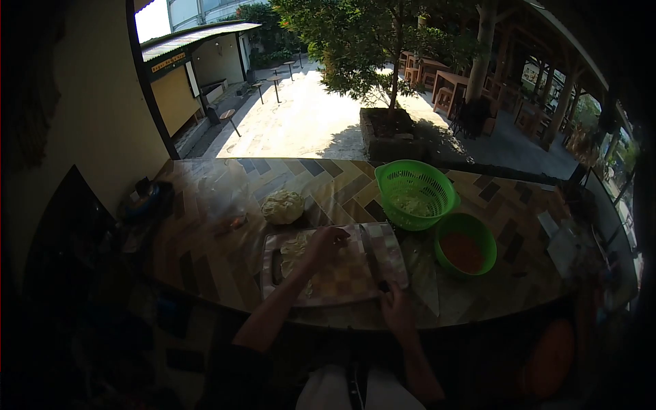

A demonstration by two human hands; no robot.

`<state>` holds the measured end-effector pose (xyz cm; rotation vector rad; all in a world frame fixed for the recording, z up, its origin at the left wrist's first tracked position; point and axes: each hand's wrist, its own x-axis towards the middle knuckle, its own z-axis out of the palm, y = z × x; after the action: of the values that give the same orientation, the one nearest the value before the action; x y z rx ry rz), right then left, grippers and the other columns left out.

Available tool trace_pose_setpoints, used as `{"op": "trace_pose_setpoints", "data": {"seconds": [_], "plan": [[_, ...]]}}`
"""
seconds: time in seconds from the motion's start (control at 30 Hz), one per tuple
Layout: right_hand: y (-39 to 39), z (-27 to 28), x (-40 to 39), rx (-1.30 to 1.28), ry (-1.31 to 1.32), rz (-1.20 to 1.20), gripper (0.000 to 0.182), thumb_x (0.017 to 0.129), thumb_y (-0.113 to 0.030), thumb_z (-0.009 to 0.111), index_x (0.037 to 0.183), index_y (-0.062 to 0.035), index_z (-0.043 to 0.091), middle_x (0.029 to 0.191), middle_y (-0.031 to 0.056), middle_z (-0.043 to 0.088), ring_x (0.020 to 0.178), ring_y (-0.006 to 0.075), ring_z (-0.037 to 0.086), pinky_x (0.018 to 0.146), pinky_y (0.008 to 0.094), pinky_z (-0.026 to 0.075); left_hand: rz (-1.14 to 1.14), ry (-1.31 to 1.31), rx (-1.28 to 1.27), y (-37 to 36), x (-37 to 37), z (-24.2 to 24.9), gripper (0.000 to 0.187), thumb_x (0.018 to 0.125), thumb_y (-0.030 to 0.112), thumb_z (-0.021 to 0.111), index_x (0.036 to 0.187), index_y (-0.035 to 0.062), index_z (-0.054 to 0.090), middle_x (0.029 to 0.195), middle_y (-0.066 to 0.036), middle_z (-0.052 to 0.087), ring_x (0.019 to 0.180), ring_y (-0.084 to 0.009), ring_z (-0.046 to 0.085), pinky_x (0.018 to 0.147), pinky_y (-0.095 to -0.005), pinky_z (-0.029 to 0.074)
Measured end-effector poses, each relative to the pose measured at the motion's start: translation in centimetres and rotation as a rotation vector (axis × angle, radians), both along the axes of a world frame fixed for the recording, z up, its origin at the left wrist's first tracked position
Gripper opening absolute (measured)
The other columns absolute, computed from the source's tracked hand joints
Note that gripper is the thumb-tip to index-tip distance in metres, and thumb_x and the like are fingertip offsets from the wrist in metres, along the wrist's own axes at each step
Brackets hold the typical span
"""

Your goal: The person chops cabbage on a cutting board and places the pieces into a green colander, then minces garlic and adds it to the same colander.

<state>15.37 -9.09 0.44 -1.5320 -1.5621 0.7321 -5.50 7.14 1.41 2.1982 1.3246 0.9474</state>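
Observation:
A checkered cutting board (328,290) lies on the table before me. My right hand (395,304) is wrapped round the handle of a knife (370,251), whose blade points away from me over the right part of the board. Above the board's far middle is my left hand (328,240), its fingers curled together; whatever they may hold is too dark and small to make out. Pale cut leaf pieces (294,251), which look like cabbage, lie on the left of the board, partly behind my left forearm. Just beyond the board sits a pale cabbage head (283,207).
A green colander (447,195) with pale shreds in it stands beyond the board's right corner. Beside it is a green bowl (490,249) with orange contents. Dark items (143,198) sit at the table's left end, white packets (564,242) at the right.

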Motion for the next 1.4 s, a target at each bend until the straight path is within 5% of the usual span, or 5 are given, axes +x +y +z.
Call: {"op": "trace_pose_setpoints", "data": {"seconds": [0.37,0.47,0.97,1.2,1.4], "plan": [[-0.1,0.0,0.0,-0.062,-0.014,-0.023,0.037,0.092,-0.018,0.056,0.123,0.0017,0.051,0.108,0.0262,0.062,0.105,0.0423,0.058,0.084,0.0438,0.047,-0.278,0.29,0.24,1.4,-0.2,-1.6,0.016,0.071,0.004,0.06,0.083,-0.003,0.067,0.079,-0.018,0.067,0.074,-0.0322,0.067,0.067,-0.0389,0.054],[-0.1,-0.2,0.1,-0.075,0.009,-0.018,0.04,0.092,-0.02,0.058,0.126,0.0005,0.051,0.111,0.0256,0.062,0.107,0.0402,0.059,0.085,0.0424,0.047,-0.264,0.095,-0.164,0.9,0.0,-1.1,0.019,0.072,-0.001,0.057,0.086,-0.0038,0.068,0.076,-0.016,0.068,0.069,-0.0257,0.069,0.064,-0.0361,0.055],[0.0,0.8,0.3,-0.071,0.021,0.027,0.035,0.092,-0.015,0.055,0.122,0.0027,0.051,0.112,0.0259,0.061,0.11,0.0415,0.057,0.088,0.0425,0.046,-0.154,-0.62,-0.549,-4.6,1.1,2.6,0.021,0.08,0.006,0.071,0.099,-0.0047,0.07,0.09,-0.016,0.071,0.082,-0.0144,0.069,0.075,-0.0288,0.055],[0.5,-1.7,0.7,0.026,-0.021,-0.011,0.038,0.091,-0.018,0.058,0.122,0.0037,0.052,0.109,0.0267,0.062,0.107,0.0409,0.059,0.086,0.0414,0.047,-0.279,0.104,0.128,-7.1,-1.0,-1.2,0.022,0.083,0.007,0.062,0.102,0.0025,0.07,0.102,-0.014,0.068,0.098,-0.0285,0.063,0.091,-0.0371,0.048],[0.2,0.4,0.3,-0.004,0.014,0.035,0.037,0.092,-0.017,0.057,0.122,0.0036,0.052,0.11,0.0265,0.061,0.107,0.0413,0.058,0.086,0.0419,0.047,-0.272,0.115,0.125,-8.7,-1.0,-0.1,0.031,0.084,0.01,0.064,0.114,0.008,0.066,0.116,-0.012,0.062,0.111,-0.0292,0.055,0.098,-0.0397,0.042]]}}
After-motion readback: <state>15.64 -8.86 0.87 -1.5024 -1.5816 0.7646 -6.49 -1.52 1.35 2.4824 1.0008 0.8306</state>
